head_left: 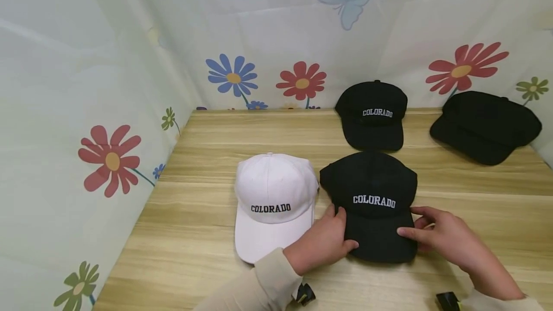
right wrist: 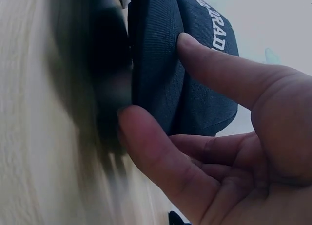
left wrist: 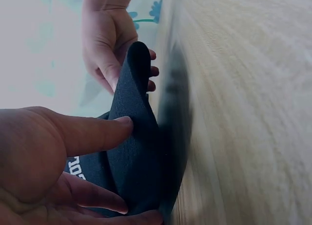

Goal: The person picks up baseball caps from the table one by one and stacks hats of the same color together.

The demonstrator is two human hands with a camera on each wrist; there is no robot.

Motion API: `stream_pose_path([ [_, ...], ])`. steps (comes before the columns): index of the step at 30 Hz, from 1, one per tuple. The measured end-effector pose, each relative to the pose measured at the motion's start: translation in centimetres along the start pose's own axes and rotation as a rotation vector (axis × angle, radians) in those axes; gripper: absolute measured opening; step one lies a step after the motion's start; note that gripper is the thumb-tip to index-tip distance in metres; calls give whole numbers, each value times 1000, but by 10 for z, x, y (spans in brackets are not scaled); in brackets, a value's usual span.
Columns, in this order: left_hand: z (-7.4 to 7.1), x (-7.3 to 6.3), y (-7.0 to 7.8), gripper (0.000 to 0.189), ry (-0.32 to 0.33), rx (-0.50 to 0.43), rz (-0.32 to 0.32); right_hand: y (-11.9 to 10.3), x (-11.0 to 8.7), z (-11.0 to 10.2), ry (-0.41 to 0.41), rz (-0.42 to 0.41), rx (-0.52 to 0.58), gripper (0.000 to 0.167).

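A black cap (head_left: 371,181) with white COLORADO lettering lies at the middle right of the table, brim toward me. My left hand (head_left: 321,241) holds its brim at the left side, thumb laid on top and fingers along the edge. On the opposite side my right hand (head_left: 445,234) pinches the brim, its thumb on top. In the left wrist view the brim (left wrist: 134,137) looks curved and close to the tabletop; whether it touches is hard to tell. Immediately left sits a white cap (head_left: 274,184) with black COLORADO lettering, partly behind my left hand.
Another black COLORADO cap (head_left: 373,114) stands behind the held one, near the back edge. A further black cap (head_left: 486,126) lies tilted at the far right, its front lettering out of sight. The wooden table (head_left: 190,205) borders flower-printed cloth (head_left: 259,28) at the back and left.
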State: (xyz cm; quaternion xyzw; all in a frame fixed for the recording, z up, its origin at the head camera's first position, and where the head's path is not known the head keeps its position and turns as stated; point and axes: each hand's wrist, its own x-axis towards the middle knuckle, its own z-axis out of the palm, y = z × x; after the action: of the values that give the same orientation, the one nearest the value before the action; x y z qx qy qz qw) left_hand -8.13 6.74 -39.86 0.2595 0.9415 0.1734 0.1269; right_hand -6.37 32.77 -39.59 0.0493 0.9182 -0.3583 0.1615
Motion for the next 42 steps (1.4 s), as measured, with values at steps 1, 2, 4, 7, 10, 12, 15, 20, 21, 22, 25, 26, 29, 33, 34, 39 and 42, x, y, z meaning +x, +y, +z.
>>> stream_pose_path([
  [1,1,0,0,75,7,10,2,0,1,0,-2,2,-12,89],
  [2,2,0,0,75,13,22,8,1,1,1,-5,2,-16,89],
  [4,4,0,1,73,24,55,23,1,2,2,-12,6,-25,88],
  [7,6,-2,3,71,32,104,46,3,3,3,-14,-8,-63,86],
  [10,7,-4,7,69,33,127,52,5,5,2,8,-46,-147,81],
  [12,8,-5,8,68,34,132,46,6,7,2,30,-78,-203,78],
  [15,10,-6,9,67,46,141,41,6,7,1,46,-103,-231,75],
  [20,12,-6,7,66,69,144,52,6,9,0,52,-113,-241,73],
  [21,13,-7,7,66,72,139,53,6,9,0,52,-114,-243,73],
  [22,13,-7,6,66,72,134,51,6,9,0,52,-113,-245,72],
  [25,15,-7,4,67,68,115,49,6,10,0,52,-114,-248,72],
  [26,15,-7,4,67,64,109,46,6,10,0,53,-113,-250,72],
  [29,15,-7,3,66,58,110,51,6,11,-1,52,-110,-248,71],
  [33,11,-5,1,64,30,121,66,6,10,-4,38,-102,-230,67],
  [34,9,-5,0,63,22,124,72,6,9,-5,35,-102,-224,65],
  [39,-6,-2,-4,46,17,151,129,0,6,-15,19,-99,-170,55],
  [42,-19,-3,-4,34,21,174,157,-6,4,-21,-3,-88,-120,50],
])
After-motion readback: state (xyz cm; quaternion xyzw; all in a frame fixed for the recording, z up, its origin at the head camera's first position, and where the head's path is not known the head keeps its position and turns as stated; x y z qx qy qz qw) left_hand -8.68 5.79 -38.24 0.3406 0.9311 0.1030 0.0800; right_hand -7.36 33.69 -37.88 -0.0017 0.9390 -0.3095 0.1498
